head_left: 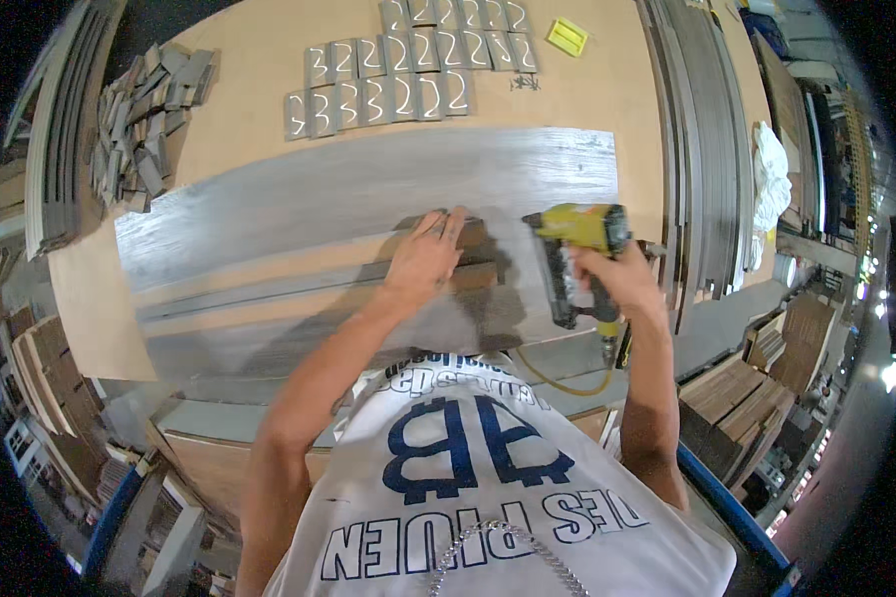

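Observation:
My right hand (612,276) is closed round the grip of a yellow-green and black nail gun (577,231), held over the right part of the work. A yellow air hose (567,386) runs from its base. My left hand (428,257) lies with fingers stretched out on grey wood, beside a short dark wood piece (475,237). Under it are a wide grey board (368,184), a narrow grey strip (269,291) and a nearer grey board (259,343), with bare tabletop showing between them. The nail gun's nose is apart from my left hand.
Beyond the boards, several small grey blocks (403,97) stand in rows with white squiggles on top. A yellow tray (567,37) sits near small dark bits (525,83). Scrap pieces (149,124) pile up at left. Long boards (702,149) are stacked at right beside a white cloth (770,169).

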`<state>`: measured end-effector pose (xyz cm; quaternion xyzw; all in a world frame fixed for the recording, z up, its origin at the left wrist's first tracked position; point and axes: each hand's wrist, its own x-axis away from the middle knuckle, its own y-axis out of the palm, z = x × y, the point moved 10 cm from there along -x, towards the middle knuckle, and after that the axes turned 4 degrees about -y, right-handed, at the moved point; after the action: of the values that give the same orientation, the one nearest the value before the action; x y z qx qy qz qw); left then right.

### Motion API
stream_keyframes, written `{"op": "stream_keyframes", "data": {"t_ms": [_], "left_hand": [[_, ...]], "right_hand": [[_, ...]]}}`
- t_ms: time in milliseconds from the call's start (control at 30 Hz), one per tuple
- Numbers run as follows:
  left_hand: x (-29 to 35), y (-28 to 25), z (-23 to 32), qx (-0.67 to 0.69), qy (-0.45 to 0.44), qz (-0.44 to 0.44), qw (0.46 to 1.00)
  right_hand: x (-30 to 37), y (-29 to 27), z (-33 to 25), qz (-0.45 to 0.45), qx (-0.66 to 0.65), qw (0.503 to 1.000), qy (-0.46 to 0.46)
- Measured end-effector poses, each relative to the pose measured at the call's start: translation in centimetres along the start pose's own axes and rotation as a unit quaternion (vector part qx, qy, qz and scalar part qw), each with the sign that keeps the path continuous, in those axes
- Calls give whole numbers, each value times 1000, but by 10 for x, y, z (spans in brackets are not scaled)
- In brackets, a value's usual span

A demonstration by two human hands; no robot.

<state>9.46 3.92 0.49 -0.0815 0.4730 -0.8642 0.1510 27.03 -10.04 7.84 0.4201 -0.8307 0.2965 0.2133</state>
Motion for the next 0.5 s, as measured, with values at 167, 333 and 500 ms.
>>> {"op": "stream_keyframes", "data": {"t_ms": [167, 333, 500], "left_hand": [[0, 4, -7, 61, -28, -13, 998], [1, 25, -10, 4, -14, -94, 995], [-1, 17, -10, 21, -30, -78, 996]], "right_hand": [[2, 55, -19, -72, 172, 982, 10], [-7, 64, -10, -43, 252, 967, -1], [-11, 66, -6, -31, 222, 974, -8]]}}
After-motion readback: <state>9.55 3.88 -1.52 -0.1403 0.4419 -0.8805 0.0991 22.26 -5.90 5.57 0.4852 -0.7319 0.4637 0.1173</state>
